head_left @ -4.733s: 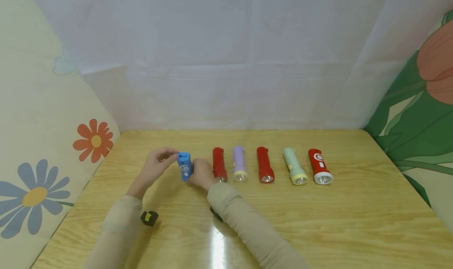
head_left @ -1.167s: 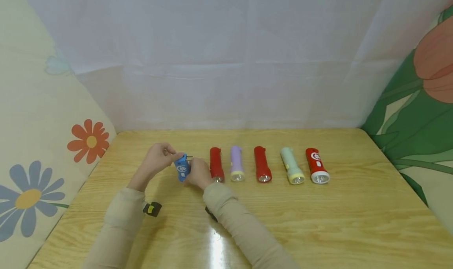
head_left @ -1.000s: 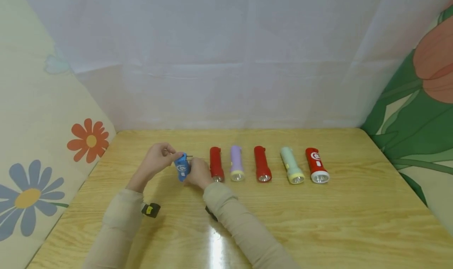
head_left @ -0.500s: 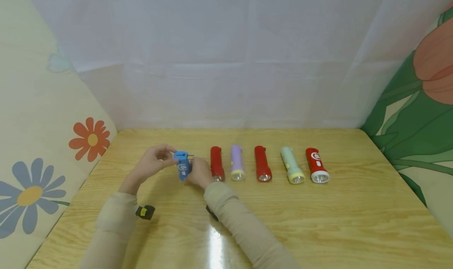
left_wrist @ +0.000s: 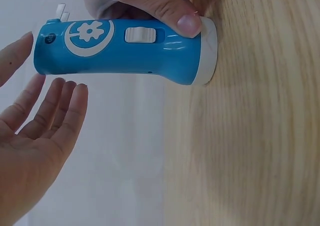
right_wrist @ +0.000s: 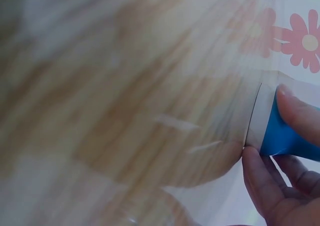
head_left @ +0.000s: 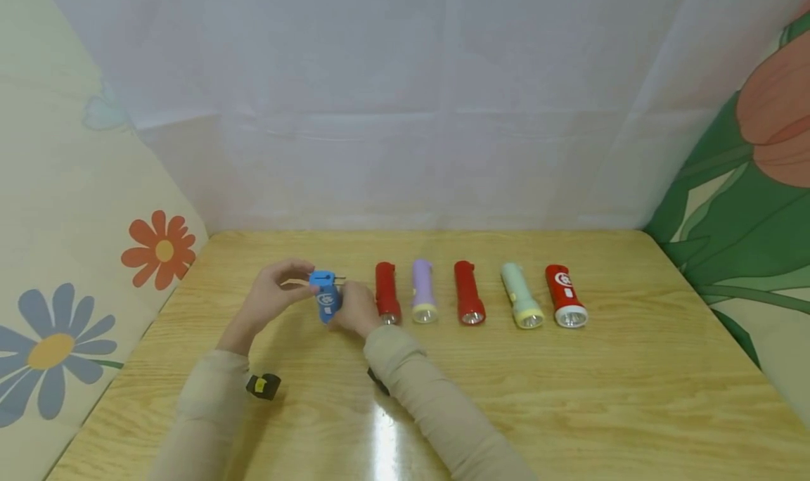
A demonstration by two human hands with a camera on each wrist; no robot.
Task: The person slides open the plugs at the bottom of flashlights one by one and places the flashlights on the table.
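Note:
A blue flashlight [head_left: 328, 302] with a white gear print stands upright, its white lens rim [left_wrist: 209, 51] down at the tabletop. Two metal prongs [left_wrist: 61, 10] stick out sideways from its tail end. My right hand [head_left: 357, 310] grips the flashlight low down, near the lens; in the right wrist view its thumb [right_wrist: 300, 113] lies along the blue body. My left hand [head_left: 268, 297] is at the tail end, thumb and straight fingers [left_wrist: 72, 113] spread on either side. Whether those fingertips touch the casing I cannot tell.
To the right, a row of flashlights lies on the wooden table [head_left: 569, 396]: red [head_left: 387, 291], purple [head_left: 422, 287], red [head_left: 468, 291], pale green [head_left: 522, 294], and red with a white rim [head_left: 565, 294]. Behind hangs a white cloth [head_left: 405, 115].
The prongs, not visible 4.7 s ago, stick out rightward from 1.2 s ago onward. My left thumb and fingers have loosened from the tail end. My right hand keeps its grip on the flashlight.

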